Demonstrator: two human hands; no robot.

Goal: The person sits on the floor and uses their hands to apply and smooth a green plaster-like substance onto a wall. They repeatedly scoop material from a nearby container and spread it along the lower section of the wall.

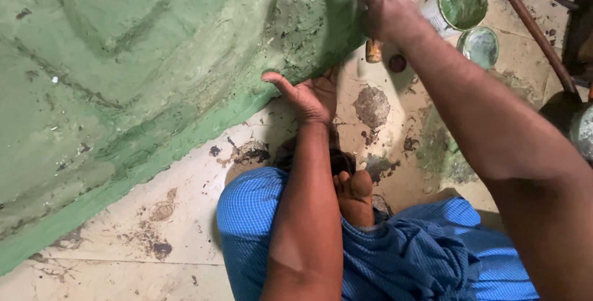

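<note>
The green-painted surface [123,60] walls off the whole left and upper side. Bare stained floor [185,227] lies open along its lower edge. To the right, an open paint tin [460,1] and its lid [479,46] stand close together, hemmed by a slanting brown pole [531,29]. The blue cloth [420,251] over the knees blocks the bottom.

Right hand [386,7] with fingertips cut off by the top edge, brush handle [374,50] mostly hidden under that hand, left hand [312,97] with fingers tucked out of sight under the green shape [123,78], paint can [460,1] partly behind the wrist, dark pot [571,122] cut off at the right edge
</note>
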